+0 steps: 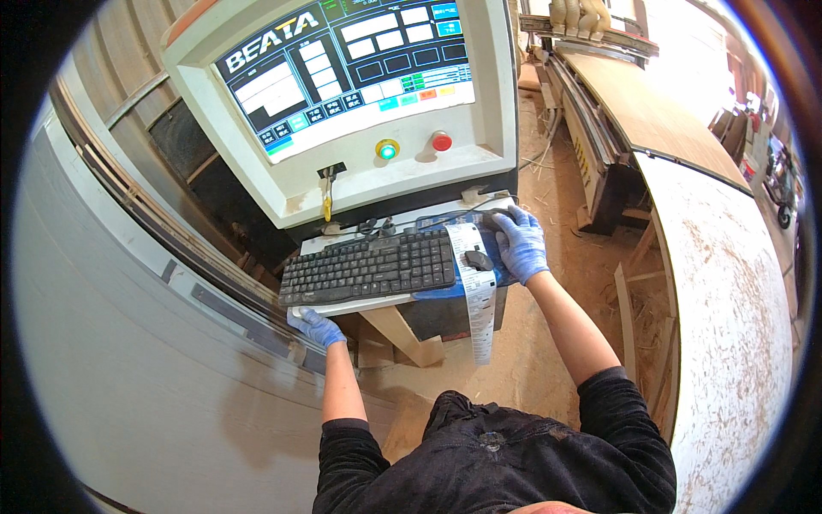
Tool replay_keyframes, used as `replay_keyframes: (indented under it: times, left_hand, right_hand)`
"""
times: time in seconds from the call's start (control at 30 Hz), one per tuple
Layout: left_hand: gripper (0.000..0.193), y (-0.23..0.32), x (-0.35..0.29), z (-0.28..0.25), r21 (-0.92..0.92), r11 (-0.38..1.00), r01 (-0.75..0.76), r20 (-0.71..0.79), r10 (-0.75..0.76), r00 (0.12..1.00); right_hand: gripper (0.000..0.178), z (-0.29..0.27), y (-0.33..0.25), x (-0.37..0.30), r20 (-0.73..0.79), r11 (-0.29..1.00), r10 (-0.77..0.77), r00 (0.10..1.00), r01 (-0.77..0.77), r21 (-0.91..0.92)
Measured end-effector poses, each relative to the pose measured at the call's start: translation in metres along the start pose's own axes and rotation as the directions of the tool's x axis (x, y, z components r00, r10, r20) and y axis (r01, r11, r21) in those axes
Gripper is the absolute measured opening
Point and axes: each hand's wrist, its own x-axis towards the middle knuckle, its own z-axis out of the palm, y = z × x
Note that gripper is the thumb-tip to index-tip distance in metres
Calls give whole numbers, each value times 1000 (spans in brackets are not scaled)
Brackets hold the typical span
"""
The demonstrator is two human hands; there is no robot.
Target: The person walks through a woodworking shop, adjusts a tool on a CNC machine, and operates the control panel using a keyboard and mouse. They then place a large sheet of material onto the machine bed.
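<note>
At mid-frame, on one white shelf (360,305): one black keyboard (368,265), one paper strip (479,330) bearing one small black object (479,260). Two blue-gloved: left hand (317,326) touching the shelf's lower-left corner, right hand (521,246) over its right end, each grip impossible to tell. Above, inside one pale console (495,94): one lit screen (360,70), two round buttons (441,140).

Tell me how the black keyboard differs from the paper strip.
The keyboard is black; the paper strip is white with dark print. The keyboard runs left to right; the narrower strip runs front to back. The keyboard lies on the white tray; the strip's near end hangs past the tray's front edge. Both are long and roughly rectangular.
</note>
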Motion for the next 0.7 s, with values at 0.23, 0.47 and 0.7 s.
replay_keyframes:
  times: [0.23,0.47,0.7]
  left_hand:
    - [56,-8,1,0,-7,999,37,27,-37,999]
    - [57,-7,1,0,-34,999,34,15,-34,999]
    - [57,1,-2,1,-7,1000,17,2,-17,1000]
  right_hand:
    - [39,6,7,-2,-25,1000,-7,1000,6,-20]
    - [36,5,6,-2,-32,1000,-17,999,17,-6]
    - [36,5,8,-2,-42,999,-35,999,34,-7]
